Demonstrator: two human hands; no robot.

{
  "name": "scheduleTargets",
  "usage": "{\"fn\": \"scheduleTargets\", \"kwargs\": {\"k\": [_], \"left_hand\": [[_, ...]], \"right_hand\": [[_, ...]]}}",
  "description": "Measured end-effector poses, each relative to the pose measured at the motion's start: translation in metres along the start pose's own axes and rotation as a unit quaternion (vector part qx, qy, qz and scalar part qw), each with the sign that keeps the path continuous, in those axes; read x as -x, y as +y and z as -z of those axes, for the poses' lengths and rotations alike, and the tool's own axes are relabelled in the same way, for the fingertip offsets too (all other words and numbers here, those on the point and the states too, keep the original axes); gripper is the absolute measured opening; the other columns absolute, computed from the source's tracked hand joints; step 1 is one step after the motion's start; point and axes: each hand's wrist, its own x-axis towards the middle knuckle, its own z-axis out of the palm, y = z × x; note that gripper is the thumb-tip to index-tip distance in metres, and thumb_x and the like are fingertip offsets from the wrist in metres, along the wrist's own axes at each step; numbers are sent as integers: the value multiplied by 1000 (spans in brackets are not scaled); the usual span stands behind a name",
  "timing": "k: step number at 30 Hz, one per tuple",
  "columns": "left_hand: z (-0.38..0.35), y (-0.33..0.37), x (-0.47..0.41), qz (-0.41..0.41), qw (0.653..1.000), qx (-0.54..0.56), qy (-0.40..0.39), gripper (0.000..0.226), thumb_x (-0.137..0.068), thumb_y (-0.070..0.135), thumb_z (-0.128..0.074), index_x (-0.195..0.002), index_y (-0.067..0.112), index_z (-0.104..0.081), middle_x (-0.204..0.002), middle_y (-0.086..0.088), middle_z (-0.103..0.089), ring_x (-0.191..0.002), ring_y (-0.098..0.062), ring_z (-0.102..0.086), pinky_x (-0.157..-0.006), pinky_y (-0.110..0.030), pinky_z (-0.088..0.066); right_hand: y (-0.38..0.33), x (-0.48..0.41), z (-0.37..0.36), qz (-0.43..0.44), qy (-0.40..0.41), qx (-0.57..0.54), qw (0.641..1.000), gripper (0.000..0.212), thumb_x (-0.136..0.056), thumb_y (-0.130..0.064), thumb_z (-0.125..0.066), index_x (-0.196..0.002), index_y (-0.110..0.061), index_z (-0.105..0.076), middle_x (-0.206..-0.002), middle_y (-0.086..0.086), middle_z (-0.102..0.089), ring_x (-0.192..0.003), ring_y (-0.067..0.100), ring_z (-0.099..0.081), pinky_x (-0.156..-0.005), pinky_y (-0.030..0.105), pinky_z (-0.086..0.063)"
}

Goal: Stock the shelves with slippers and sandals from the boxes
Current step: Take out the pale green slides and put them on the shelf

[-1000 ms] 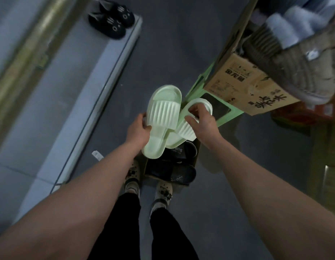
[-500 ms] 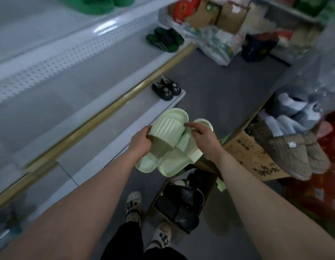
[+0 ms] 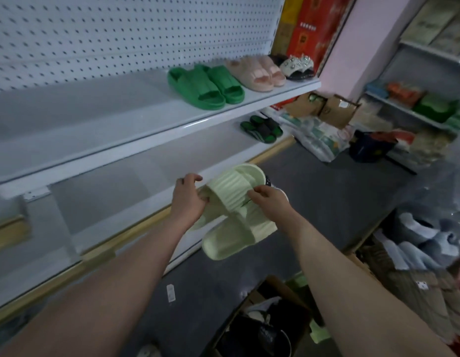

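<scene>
I hold a pair of pale green ribbed slippers (image 3: pixel 234 212) in front of the lower shelves. My left hand (image 3: pixel 187 202) grips the upper slipper at its left side, fingers tucked under the strap. My right hand (image 3: pixel 268 199) pinches the strap edge where the two slippers meet. The second slipper hangs below and to the right. The white upper shelf (image 3: pixel 151 124) carries dark green slippers (image 3: pixel 205 87), pink slippers (image 3: pixel 254 72) and beaded sandals (image 3: pixel 297 67). A cardboard box (image 3: pixel 262 323) with dark slippers stands on the floor below my arms.
A green-and-black pair (image 3: pixel 262 127) lies on the lower shelf. An open box of grey and blue plush slippers (image 3: pixel 424 256) sits at the right. Bags and cartons (image 3: pixel 326 124) crowd the far floor. A paper tag (image 3: pixel 171 292) lies on the grey floor.
My view has lifted from the floor and box up to the shelves. Both hands have carried the pale green pair upward and toward the shelving, still holding it.
</scene>
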Motion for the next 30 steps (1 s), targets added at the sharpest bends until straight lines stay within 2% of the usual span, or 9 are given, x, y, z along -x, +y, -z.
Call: {"fn": "scheduleTargets", "kwargs": {"k": [2,5,11,15,18,21,24,27,30], "left_hand": [[20,6,-9,-22,998,5,59,33,-82,16,-65,-114,18,-56,-107,-7,-56,-95,-24,-58,-83,-32,-46],[42,23,-20,-10,999,42,-3,22,-90,35,-61,-110,25,-62,-80,5,-70,-69,-13,-67,-76,-30,-54],[70,49,-49,-24,991,104,-81,44,-89,54,-57,-124,28,-54,-120,2,-65,-109,-22,-61,-96,-39,-48],[100,51,-71,-33,993,105,-31,30,-91,34,-62,-114,15,-56,-116,-7,-65,-105,-27,-60,-88,-35,-48],[126,45,-86,-34,995,87,-42,34,-90,34,-63,-118,14,-59,-116,-6,-66,-104,-26,-61,-91,-41,-51],[148,42,-96,-34,995,70,-54,32,-91,36,-61,-116,18,-60,-112,-6,-67,-99,-28,-63,-83,-45,-55],[166,44,-108,-51,998,-5,-48,29,-94,35,-56,-116,17,-57,-109,-3,-63,-98,-26,-58,-75,-33,-45],[185,48,-123,-76,992,-85,-57,25,-98,32,-50,-118,18,-53,-116,-10,-61,-102,-31,-57,-71,-29,-37],[203,48,-135,-84,983,-151,-66,26,-100,30,-44,-122,18,-49,-112,-12,-59,-99,-32,-57,-68,-29,-37]], "right_hand": [[-22,-11,-5,-22,41,-36,998,29,-89,-44,-61,-102,-20,-72,-91,1,-67,-92,25,-63,-85,40,-52],[-56,-27,-15,-68,69,-159,983,32,-93,-39,-57,-109,-13,-67,-92,5,-64,-94,31,-63,-90,49,-53],[-106,-56,-50,-110,12,-303,947,53,-71,-49,-62,-114,-18,-67,-115,13,-65,-103,38,-62,-91,61,-50],[-152,-44,-61,-81,7,-307,948,23,-83,-37,-67,-89,-15,-69,-107,21,-67,-101,37,-64,-92,60,-51],[-178,-46,-63,-48,12,-257,965,23,-92,-32,-63,-98,-11,-68,-95,20,-69,-84,30,-67,-83,53,-57],[-197,-48,-63,5,97,-71,993,29,-82,-43,-67,-97,-19,-65,-85,6,-71,-80,27,-70,-79,44,-59],[-211,-52,-61,89,150,14,985,42,-81,-39,-72,-114,-22,-54,-102,1,-67,-91,23,-63,-83,36,-52],[-227,-64,-61,202,121,5,972,58,-84,-32,-70,-135,-29,-44,-115,5,-58,-95,20,-58,-79,35,-50],[-237,-81,-66,237,60,38,969,56,-82,-35,-71,-133,-37,-48,-118,12,-52,-91,24,-58,-76,32,-49]]}}
